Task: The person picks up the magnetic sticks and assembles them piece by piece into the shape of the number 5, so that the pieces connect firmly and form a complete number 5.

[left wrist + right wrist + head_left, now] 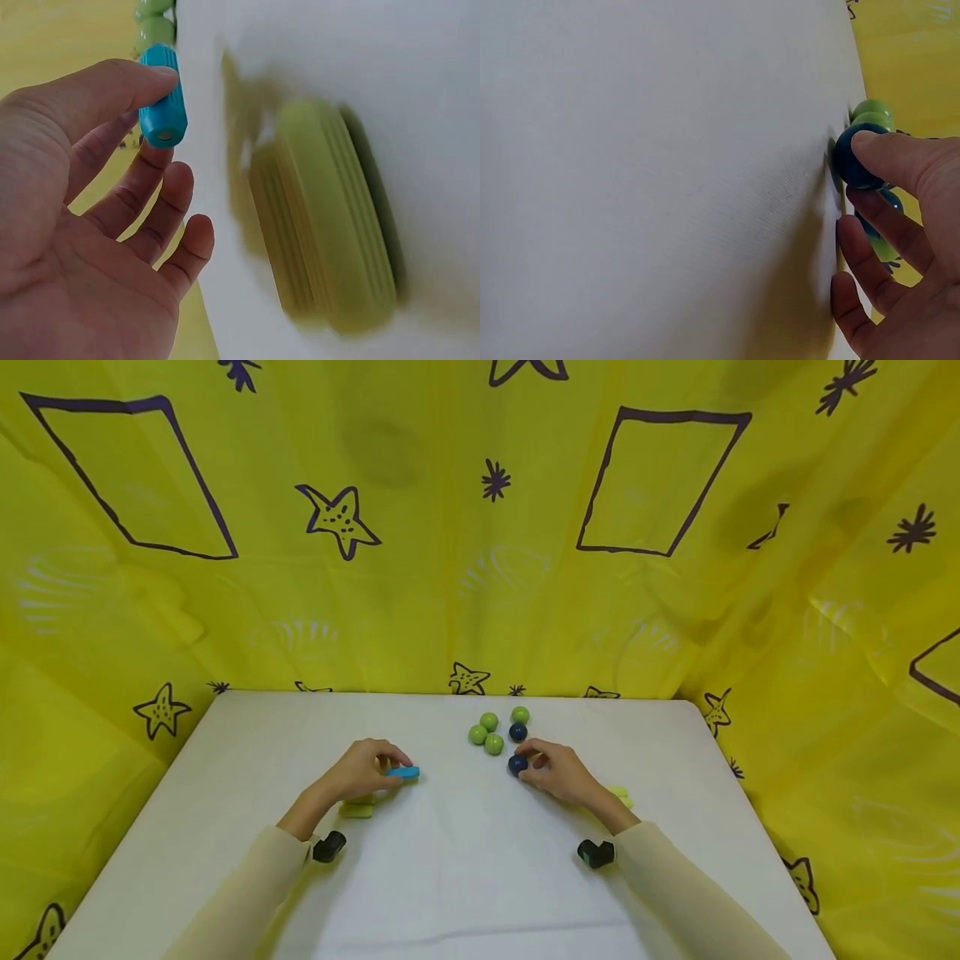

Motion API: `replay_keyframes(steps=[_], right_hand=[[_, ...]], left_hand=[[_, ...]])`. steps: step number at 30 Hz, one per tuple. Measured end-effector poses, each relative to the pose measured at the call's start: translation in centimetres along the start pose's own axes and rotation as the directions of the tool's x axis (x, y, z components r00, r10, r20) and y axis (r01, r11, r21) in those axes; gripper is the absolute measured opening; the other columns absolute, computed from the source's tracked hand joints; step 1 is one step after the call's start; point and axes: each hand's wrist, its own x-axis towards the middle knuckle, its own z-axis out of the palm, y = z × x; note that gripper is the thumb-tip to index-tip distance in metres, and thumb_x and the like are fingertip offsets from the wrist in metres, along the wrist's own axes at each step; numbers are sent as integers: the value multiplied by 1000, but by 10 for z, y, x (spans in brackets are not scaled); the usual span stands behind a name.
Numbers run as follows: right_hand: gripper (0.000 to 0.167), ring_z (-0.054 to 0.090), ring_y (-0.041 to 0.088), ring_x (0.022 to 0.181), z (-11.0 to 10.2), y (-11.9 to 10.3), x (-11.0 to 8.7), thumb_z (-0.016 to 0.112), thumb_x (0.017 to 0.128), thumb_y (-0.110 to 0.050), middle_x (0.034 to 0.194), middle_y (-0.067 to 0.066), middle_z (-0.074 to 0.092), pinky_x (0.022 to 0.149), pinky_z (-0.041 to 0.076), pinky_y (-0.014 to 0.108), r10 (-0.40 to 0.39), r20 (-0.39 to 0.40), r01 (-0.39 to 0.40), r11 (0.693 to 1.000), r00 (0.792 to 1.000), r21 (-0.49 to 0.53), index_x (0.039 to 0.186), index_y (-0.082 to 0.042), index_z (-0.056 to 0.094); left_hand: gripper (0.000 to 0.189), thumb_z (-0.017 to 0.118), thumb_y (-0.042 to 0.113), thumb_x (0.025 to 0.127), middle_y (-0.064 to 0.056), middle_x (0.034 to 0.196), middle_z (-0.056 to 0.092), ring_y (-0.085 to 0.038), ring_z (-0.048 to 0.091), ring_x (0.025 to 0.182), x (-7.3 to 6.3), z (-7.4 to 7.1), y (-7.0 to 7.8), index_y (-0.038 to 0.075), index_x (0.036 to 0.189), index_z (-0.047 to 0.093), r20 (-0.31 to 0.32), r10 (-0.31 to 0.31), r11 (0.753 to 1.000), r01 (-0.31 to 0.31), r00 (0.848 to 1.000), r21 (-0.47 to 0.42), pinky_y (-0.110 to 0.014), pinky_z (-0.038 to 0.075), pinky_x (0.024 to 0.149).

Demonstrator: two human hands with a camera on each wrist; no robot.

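Note:
Between thumb and fingers, my left hand (pixel 369 770) pinches a short blue ribbed stick (pixel 163 101), held off the white table in the left wrist view. Two yellow-green ribbed sticks (pixel 334 217) lie on the table beside that hand. My right hand (pixel 558 770) pinches a dark blue ball (pixel 859 157) by thumb and fingertips, at or just above the tabletop. A second dark blue ball (pixel 518 732) sits behind it, close to a green ball (pixel 521 715). Several green balls (pixel 489 722) are grouped just left of these.
The white table (pixel 465 877) has yellow patterned curtains (pixel 420 593) at its back and sides. Yellow-green pieces (pixel 621 796) lie partly hidden behind my right wrist. A black wrist camera (pixel 328 847) is strapped on the left wrist, another (pixel 596 853) on the right.

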Motion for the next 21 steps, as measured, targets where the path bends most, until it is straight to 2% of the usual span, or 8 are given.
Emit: replay_keyframes(steps=[8,21], right_hand=[[32,63,17,97,5,-1,-10,78,91,-13,117,1,71,85,52,36,-18,1,18,1000,1000,15,122,-14,70],[31,63,18,96,9,-1,-18,79,91,-16,116,3,72,87,52,39,-17,-30,18,1000,999,22,120,-14,69]], left_hand=[[19,82,9,86,2,88,67,-19,55,83,18,22,15,11,104,80,17,34,999,-33,999,-9,-29,45,73],[19,80,5,84,3,85,66,-18,55,81,41,54,39,7,103,80,-12,98,994,-99,995,-48,-27,45,73]])
